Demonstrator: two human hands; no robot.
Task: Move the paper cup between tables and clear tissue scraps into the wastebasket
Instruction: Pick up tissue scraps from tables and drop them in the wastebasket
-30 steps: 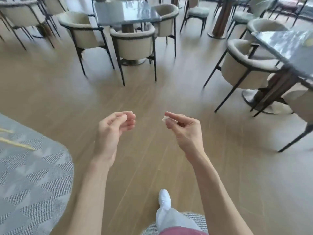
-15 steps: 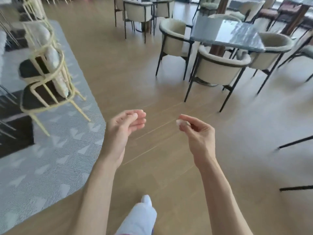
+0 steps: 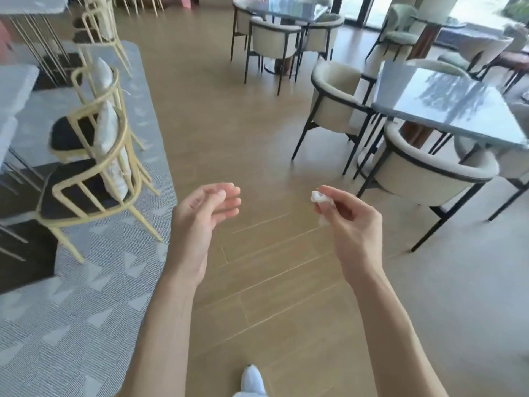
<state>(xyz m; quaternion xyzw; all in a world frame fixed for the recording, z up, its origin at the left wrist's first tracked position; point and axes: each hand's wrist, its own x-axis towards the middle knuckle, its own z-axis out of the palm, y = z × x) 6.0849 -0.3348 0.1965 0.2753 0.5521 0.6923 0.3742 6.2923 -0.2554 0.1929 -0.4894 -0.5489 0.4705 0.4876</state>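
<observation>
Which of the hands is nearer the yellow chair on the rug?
Left. The left hand hangs just right of the yellow chair; the right hand, pinching a tissue scrap, is farther right.

Both bare forearms stretched forward at waist height, hands apart.

Left hand [image 3: 201,222] empty, palm turned inward, fingers [image 3: 226,203] loosely curled and relaxed. Right hand [image 3: 350,222] raised level with it, thumb and fingertips pinching a small white tissue scrap [image 3: 319,197], wrist bent slightly.

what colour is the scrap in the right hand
White: the tissue scrap pinched by the right hand, seen in the head view.
</observation>
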